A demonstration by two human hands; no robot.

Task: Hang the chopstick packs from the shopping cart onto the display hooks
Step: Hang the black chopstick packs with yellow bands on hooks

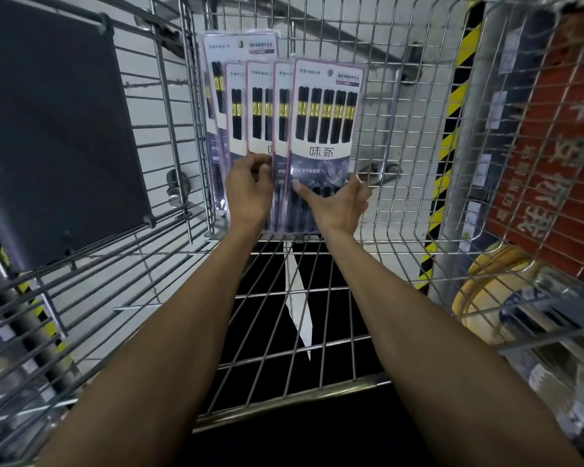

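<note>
Head view: the low ends of the packs (262, 123) hide behind the left hand (248, 193) and right hand (339, 205). The packs stand in a fan at 12 o'clock, against the far wall of the shiny wire cart (418, 136). The left hand curls round the middle ones. The right hand pinches the front pack (324, 129), thumb on its face. A striped post (452, 146) stands at 2 o'clock, a flat black panel (54, 129) at 9 o'clock.

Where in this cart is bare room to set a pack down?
Bare mesh right of the chopstick packs, up to the cart's right wall. Crowded by the left wall: packs overlap there, with the left hand and right hand holding them.
</note>
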